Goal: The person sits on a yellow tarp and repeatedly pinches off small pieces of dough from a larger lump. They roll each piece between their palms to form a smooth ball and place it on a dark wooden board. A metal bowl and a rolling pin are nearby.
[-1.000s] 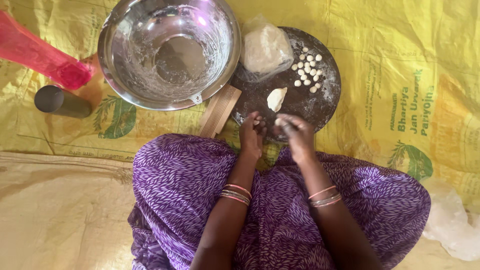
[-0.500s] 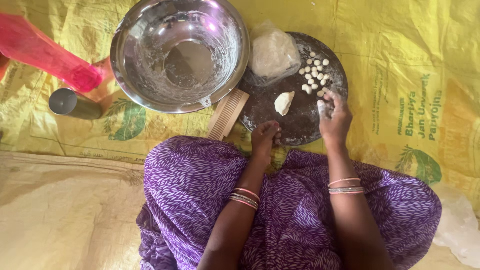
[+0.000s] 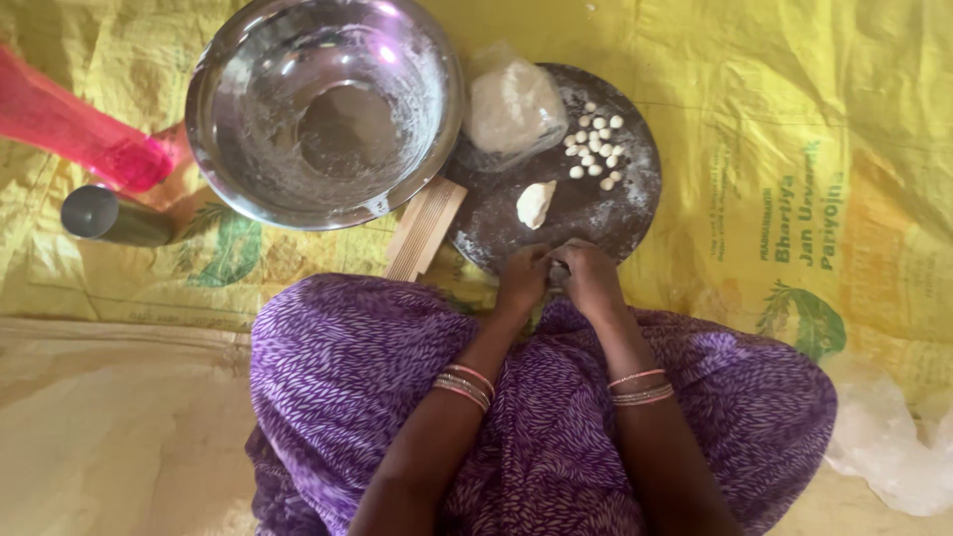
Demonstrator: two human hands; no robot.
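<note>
My left hand (image 3: 521, 283) and my right hand (image 3: 593, 278) meet fingertip to fingertip at the near edge of a dark round plate (image 3: 596, 213). Between the fingers they pinch a small piece of dough (image 3: 558, 271), mostly hidden. On the plate's far side lies a cluster of several tiny white dough balls (image 3: 596, 147). A pale oval lump of dough (image 3: 535, 202) rests near the plate's middle, just beyond my hands. A clear bag of dough (image 3: 511, 104) sits on the plate's far left edge.
A large floury steel bowl (image 3: 248, 119) stands left of the plate, with a ridged wooden board (image 3: 425, 228) leaning under its rim. Further left lie a steel cylinder (image 3: 114, 216) and a pink plastic object (image 3: 79, 139). Everything rests on a yellow sack mat (image 3: 794, 149). Crumpled clear plastic (image 3: 884, 447) is at the lower right.
My right hand has come back from the cluster of small balls to the near edge of the plate and rejoined my left hand. The camera view has shifted slightly.
</note>
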